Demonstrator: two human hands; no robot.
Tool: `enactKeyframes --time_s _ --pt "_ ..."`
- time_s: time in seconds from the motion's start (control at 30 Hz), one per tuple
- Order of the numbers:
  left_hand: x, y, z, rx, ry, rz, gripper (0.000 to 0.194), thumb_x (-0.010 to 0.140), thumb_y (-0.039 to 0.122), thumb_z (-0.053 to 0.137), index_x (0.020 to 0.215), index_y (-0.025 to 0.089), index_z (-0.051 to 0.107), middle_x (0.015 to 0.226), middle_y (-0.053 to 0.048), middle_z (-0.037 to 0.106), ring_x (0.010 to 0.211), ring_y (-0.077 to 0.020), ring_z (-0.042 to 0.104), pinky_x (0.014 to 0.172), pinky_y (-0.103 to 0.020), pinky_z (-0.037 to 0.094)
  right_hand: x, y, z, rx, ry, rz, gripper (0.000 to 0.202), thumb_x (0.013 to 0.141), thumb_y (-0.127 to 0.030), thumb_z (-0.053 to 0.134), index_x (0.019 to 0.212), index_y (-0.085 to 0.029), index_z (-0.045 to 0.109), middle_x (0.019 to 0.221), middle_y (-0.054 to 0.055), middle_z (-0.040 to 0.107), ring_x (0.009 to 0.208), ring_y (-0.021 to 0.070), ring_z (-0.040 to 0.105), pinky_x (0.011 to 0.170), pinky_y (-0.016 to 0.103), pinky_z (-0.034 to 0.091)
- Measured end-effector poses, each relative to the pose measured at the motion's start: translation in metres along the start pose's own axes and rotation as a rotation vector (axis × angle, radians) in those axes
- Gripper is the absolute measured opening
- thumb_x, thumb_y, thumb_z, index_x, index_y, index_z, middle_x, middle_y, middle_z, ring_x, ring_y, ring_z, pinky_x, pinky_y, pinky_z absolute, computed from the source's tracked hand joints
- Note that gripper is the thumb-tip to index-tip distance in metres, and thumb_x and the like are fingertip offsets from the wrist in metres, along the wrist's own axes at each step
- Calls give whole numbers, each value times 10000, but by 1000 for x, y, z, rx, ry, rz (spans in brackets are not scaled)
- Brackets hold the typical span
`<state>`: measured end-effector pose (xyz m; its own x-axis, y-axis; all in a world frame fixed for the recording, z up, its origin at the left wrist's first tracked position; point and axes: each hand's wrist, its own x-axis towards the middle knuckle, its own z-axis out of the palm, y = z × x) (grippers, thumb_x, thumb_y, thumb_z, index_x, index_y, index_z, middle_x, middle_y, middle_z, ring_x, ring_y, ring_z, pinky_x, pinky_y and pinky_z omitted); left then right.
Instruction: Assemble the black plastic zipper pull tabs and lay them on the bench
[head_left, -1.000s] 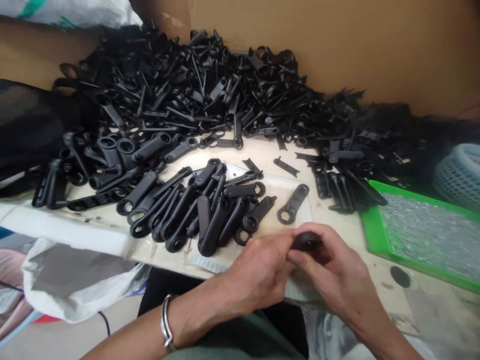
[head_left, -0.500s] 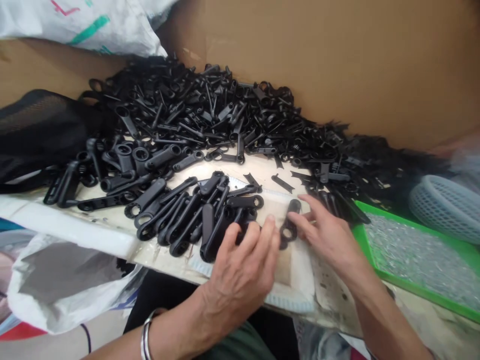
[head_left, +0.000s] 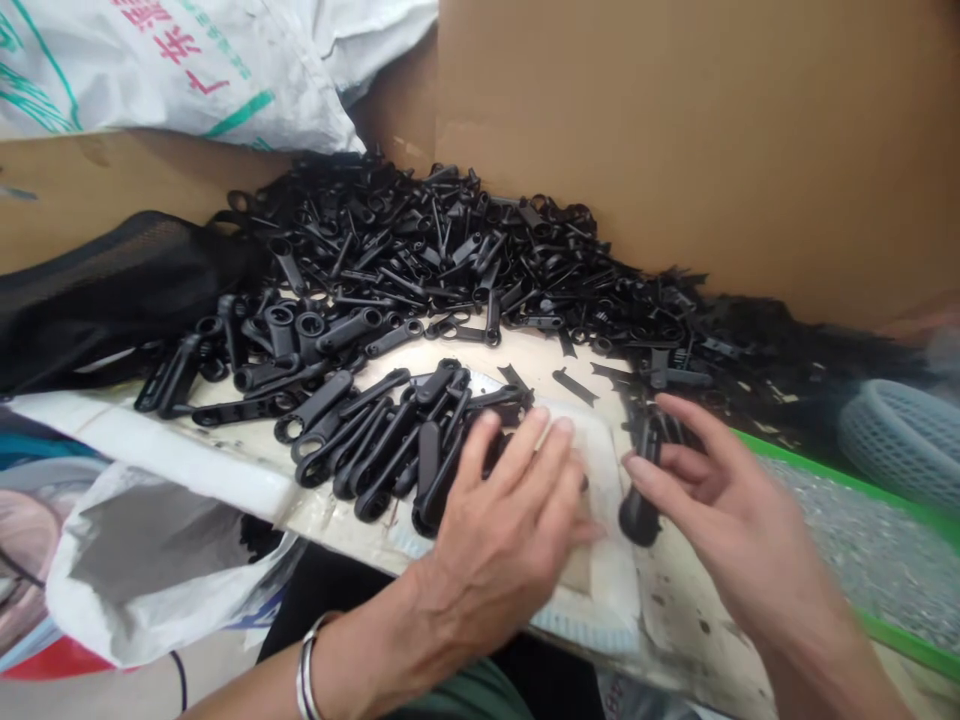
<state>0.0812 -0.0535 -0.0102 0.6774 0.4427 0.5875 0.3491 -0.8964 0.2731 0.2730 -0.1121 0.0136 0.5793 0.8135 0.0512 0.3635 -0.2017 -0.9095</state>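
My right hand (head_left: 727, 500) is closed on a black plastic arm (head_left: 641, 510), a flat bar with a rounded end, pinched between thumb and fingers. My left hand (head_left: 514, 520) lies palm down with its fingers stretched out, at the right end of a row of similar black plastic arms (head_left: 375, 450). It hides some of these parts, and a small black edge shows beside its fingers. Under it is a pale pad (head_left: 592, 440) on the table. Several thin black strips (head_left: 574, 386) lie just beyond my hands.
A large heap of black plastic parts (head_left: 450, 235) rises against the cardboard wall (head_left: 675, 130). At right are a green tray (head_left: 907, 645) of small clear pieces and a grey-blue basket (head_left: 900, 435). A white sack (head_left: 187, 70) hangs over the back left; an open white bag (head_left: 90, 620) stands below.
My right hand has moved right, taking a black plastic arm off the pad toward the green tray. My left hand has shifted slightly right and forward. The camera view has shifted too.
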Motion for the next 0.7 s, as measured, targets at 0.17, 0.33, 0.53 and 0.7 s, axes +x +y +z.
enactKeyframes --time_s 0.17,0.33,0.53,0.7 --pt "1 1 -10 -620 27 -277 350 988 240 513 1325 149 532 1195 -108 705 1055 -191 682 906 -278 557 -15 -27 29 287 -167 90 733 739 -510 795 1381 -248 558 782 19 709 662 173 681 604 282 592" --pt "9 -12 -19 -1141 -14 -795 338 941 161 502 1266 133 591 1064 -93 727 895 -164 699 825 -262 567 32 -21 24 -132 -357 -49 604 927 -583 520 1396 -205 565 851 77 752 713 227 721 674 393 605" --pt "-1 1 -28 -1390 -516 -628 446 918 149 439 1347 203 544 1136 -85 651 671 -112 642 625 -237 544 99 17 35 -787 -210 -265 307 874 -279 600 1134 -185 732 1129 156 708 1090 342 646 922 441 479" --pt "-11 7 -13 -918 -727 17 455 796 54 554 1231 174 612 946 -53 663 837 -185 641 703 -232 505 109 25 43 -946 -283 -289 286 912 -280 533 1094 -193 735 1077 142 713 1037 321 649 828 385 457"
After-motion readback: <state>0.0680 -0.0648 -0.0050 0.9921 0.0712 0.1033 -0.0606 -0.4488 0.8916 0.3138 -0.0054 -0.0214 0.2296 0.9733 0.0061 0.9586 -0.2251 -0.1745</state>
